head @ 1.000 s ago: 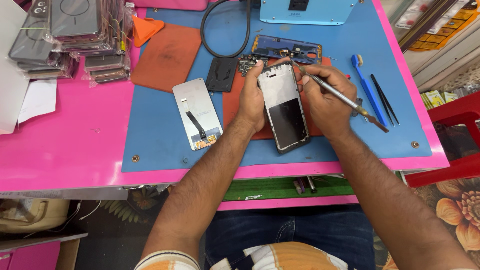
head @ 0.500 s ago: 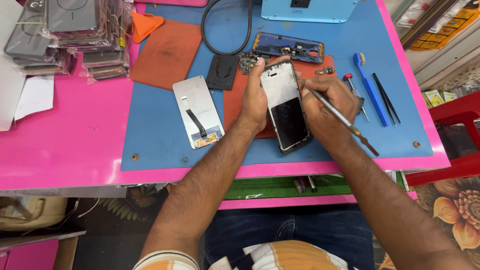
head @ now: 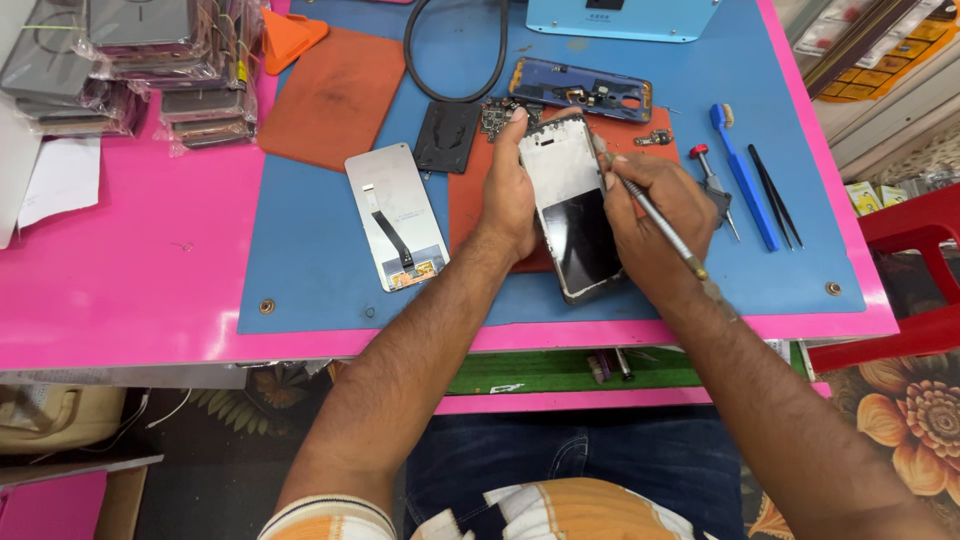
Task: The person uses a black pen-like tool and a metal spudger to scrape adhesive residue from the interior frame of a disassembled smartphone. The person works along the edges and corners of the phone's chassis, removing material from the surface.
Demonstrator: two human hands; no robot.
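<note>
Since the earlier frame, my right hand [head: 655, 225] has shifted its metal tool [head: 650, 212]: the shaft now runs from the 11 o'clock corner of the phone frame [head: 570, 205] down toward 5 o'clock across my knuckles, its tip at the frame's upper right edge. The frame itself has stayed in place.

Left hand [head: 510, 195]: grip clamped on the left long edge of the phone frame, index finger hooked over the top edge. The frame is tilted, top end toward 12 o'clock, lower dark half toward 6 o'clock, held just above the red-brown mat [head: 470, 205] on the blue mat [head: 320, 260].

Right hand: grip closed around the tool, pen-fashion, while the palm supports the right edge of the frame.

Surroundings:
- At 9 o'clock of my left hand, a detached display panel [head: 395, 215] lies face down with its flex cable showing.
- At 11 o'clock, a small black holder [head: 447, 135] and a black cable loop [head: 455, 50].
- At 12 o'clock, a blue back cover [head: 580, 88] with exposed parts.
- At 3 o'clock, a red-capped screwdriver [head: 712, 185], a blue brush [head: 742, 175] and black tweezers [head: 772, 195] lie side by side.
- At 10 o'clock, a second orange-brown mat [head: 335, 95].
- The pink surface [head: 130, 270] carries stacked packaged parts [head: 150, 60] at far 10 o'clock.
</note>
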